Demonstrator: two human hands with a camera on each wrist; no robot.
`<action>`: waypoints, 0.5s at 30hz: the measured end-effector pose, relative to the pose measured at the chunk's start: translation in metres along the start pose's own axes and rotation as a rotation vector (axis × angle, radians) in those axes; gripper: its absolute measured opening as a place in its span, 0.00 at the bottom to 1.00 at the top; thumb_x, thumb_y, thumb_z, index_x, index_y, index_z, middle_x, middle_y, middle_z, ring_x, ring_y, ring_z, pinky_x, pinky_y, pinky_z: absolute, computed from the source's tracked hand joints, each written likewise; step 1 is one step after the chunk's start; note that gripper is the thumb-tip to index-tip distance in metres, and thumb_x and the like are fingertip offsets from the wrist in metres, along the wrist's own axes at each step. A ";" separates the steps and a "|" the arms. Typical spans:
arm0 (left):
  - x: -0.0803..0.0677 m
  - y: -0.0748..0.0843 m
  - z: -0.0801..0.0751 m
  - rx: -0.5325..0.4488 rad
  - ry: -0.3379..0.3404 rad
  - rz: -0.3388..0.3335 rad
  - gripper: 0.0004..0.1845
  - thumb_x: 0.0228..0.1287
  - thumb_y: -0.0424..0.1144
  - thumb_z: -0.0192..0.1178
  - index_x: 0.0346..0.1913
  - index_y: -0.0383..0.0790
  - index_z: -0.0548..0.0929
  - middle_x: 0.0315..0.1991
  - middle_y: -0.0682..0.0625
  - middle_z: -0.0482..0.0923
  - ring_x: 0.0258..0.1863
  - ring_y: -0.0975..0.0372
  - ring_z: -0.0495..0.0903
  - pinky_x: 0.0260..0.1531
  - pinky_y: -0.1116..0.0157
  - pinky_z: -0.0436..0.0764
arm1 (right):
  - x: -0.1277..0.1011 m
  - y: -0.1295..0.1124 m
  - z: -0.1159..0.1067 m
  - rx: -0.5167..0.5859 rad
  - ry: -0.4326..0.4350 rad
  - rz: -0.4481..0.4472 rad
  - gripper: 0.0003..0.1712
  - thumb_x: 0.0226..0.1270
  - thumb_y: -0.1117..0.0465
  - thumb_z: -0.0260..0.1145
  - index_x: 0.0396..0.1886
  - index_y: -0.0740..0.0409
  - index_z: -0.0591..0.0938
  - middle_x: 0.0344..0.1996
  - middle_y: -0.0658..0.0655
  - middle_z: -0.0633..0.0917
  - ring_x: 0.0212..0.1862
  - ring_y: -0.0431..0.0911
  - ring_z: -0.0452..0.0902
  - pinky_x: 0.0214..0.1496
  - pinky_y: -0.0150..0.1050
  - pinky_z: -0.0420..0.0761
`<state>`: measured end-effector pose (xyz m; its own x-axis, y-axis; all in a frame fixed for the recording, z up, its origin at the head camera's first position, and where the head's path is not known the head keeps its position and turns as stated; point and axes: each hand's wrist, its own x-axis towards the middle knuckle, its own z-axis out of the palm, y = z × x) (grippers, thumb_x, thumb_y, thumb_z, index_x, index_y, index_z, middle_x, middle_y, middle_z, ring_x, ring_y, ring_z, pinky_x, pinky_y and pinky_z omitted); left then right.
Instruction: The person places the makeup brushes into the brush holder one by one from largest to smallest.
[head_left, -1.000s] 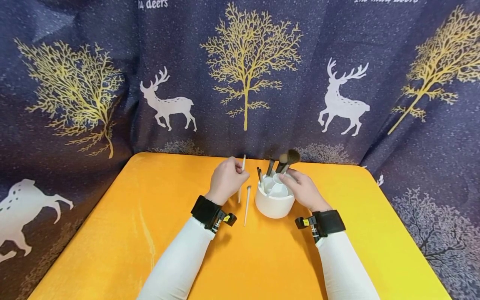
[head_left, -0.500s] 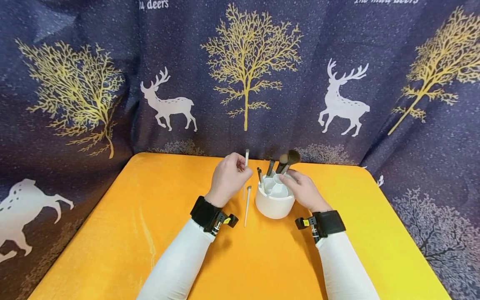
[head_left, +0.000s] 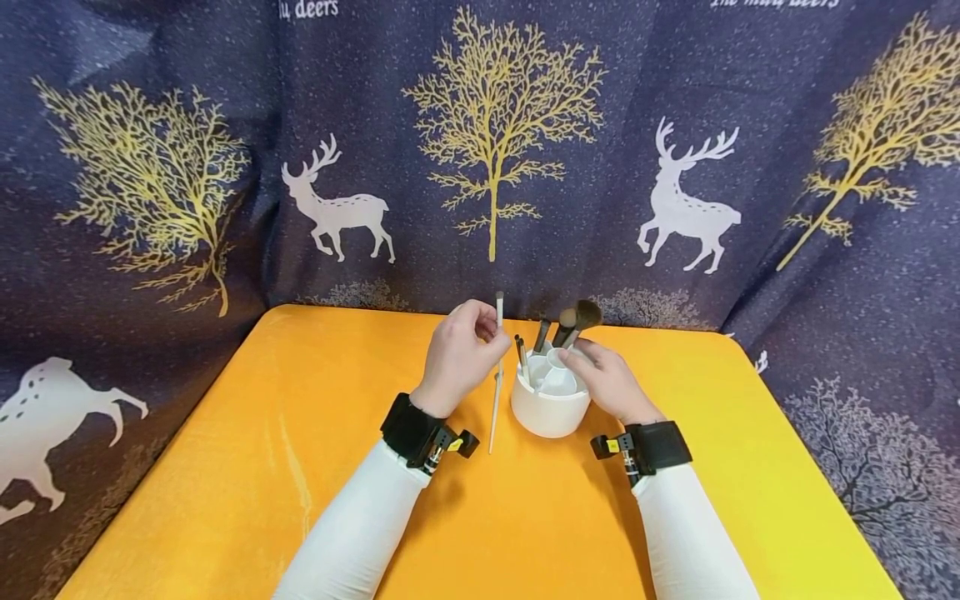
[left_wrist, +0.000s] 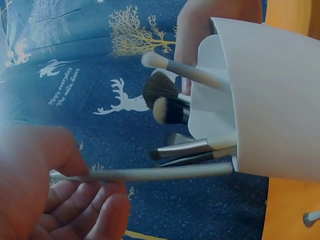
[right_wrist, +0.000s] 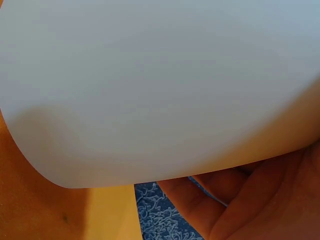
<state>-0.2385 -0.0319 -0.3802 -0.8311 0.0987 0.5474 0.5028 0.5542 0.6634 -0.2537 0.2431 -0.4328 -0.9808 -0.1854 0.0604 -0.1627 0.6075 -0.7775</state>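
Observation:
My left hand [head_left: 459,358] pinches a slim pale makeup brush [head_left: 500,310] between thumb and fingers, its bristle end up. In the left wrist view the brush's handle [left_wrist: 165,173] points at the holder, its end close to the rim; whether they touch I cannot tell. The white round brush holder [head_left: 550,415] stands on the table with several makeup brushes [left_wrist: 172,110] in its compartments, some dark and fluffy, some thin. My right hand [head_left: 606,379] grips the holder's right side at the rim. The holder's wall fills most of the right wrist view.
A second thin makeup brush [head_left: 494,421] lies on the orange-yellow tabletop [head_left: 375,358], left of the holder and just below the left hand. Behind the table hangs a dark blue curtain [head_left: 420,167] printed with deer and trees.
My left hand has lifted the pinched brush and shifted it slightly right, closer to the holder. The right hand and the holder have stayed in place.

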 end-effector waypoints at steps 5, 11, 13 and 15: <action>-0.001 0.004 -0.002 -0.024 0.001 0.054 0.09 0.68 0.34 0.70 0.48 0.37 0.84 0.39 0.48 0.84 0.38 0.56 0.85 0.39 0.59 0.81 | 0.000 -0.001 0.000 -0.004 0.003 0.002 0.50 0.85 0.30 0.57 0.85 0.67 0.68 0.82 0.71 0.70 0.84 0.69 0.61 0.83 0.69 0.61; -0.002 0.007 -0.003 -0.048 0.016 0.086 0.09 0.69 0.34 0.70 0.49 0.37 0.84 0.40 0.48 0.84 0.40 0.56 0.84 0.43 0.58 0.82 | 0.000 -0.001 0.000 0.001 0.002 0.012 0.51 0.85 0.30 0.57 0.86 0.66 0.67 0.82 0.71 0.69 0.84 0.69 0.61 0.83 0.69 0.61; -0.002 0.008 -0.003 -0.057 0.023 0.096 0.09 0.69 0.34 0.70 0.49 0.37 0.84 0.40 0.48 0.84 0.41 0.56 0.84 0.44 0.57 0.83 | 0.000 -0.001 0.000 0.002 0.001 0.013 0.51 0.85 0.30 0.57 0.86 0.66 0.67 0.82 0.71 0.69 0.84 0.69 0.60 0.83 0.69 0.61; -0.002 0.008 -0.002 -0.062 0.027 0.108 0.09 0.69 0.34 0.70 0.49 0.37 0.84 0.40 0.48 0.84 0.41 0.56 0.84 0.45 0.57 0.83 | 0.000 -0.001 0.000 0.001 0.002 0.011 0.51 0.85 0.30 0.57 0.86 0.67 0.67 0.82 0.71 0.69 0.84 0.69 0.61 0.83 0.69 0.61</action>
<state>-0.2320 -0.0299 -0.3750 -0.7650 0.1319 0.6304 0.6034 0.4891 0.6299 -0.2536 0.2428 -0.4322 -0.9828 -0.1772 0.0527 -0.1515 0.6087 -0.7788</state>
